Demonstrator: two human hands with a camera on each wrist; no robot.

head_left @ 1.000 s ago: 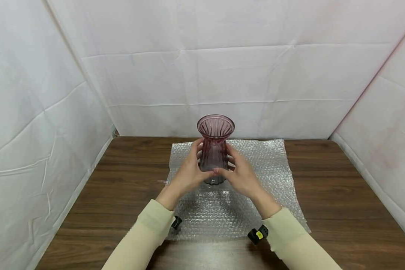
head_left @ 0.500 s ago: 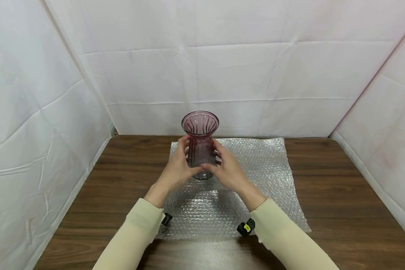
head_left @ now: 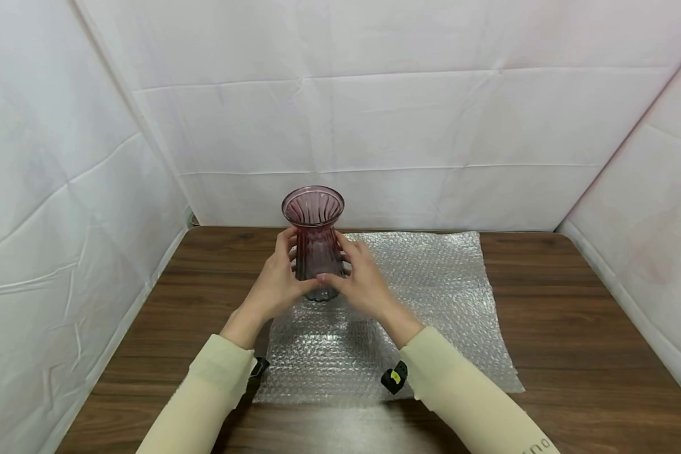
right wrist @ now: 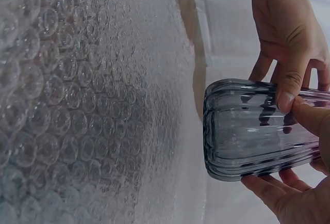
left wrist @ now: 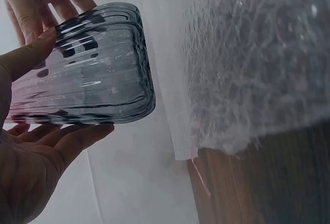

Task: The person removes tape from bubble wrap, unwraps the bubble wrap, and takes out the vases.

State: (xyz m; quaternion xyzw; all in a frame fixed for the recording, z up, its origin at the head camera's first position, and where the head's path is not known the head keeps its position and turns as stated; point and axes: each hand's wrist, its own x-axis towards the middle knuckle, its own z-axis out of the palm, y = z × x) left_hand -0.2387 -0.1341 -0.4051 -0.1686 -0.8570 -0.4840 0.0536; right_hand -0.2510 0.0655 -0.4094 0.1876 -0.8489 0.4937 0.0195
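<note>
A ribbed, pink-purple glass vase (head_left: 318, 249) with a flared rim stands upright between my two hands in the head view. My left hand (head_left: 273, 282) grips its left side, and my right hand (head_left: 364, 282) grips the right. Both thumbs lie across the near face, with the fingers wrapped toward the back. In the left wrist view the greyish base of the vase (left wrist: 103, 69) shows raised off the bubble wrap (left wrist: 258, 53). The right wrist view also has a gap between the vase (right wrist: 247, 131) and the bubble wrap (right wrist: 77, 105).
The bubble wrap sheet (head_left: 431, 296) lies flat over the middle of the brown wood table (head_left: 573, 315). White cloth walls (head_left: 386, 126) close off the back and both sides. A thin pink strip (left wrist: 201, 175) sticks out at the sheet's edge.
Both hands have carried the vase to the left across the bubble wrap, from near the middle toward the sheet's left edge. The grip looks the same.
</note>
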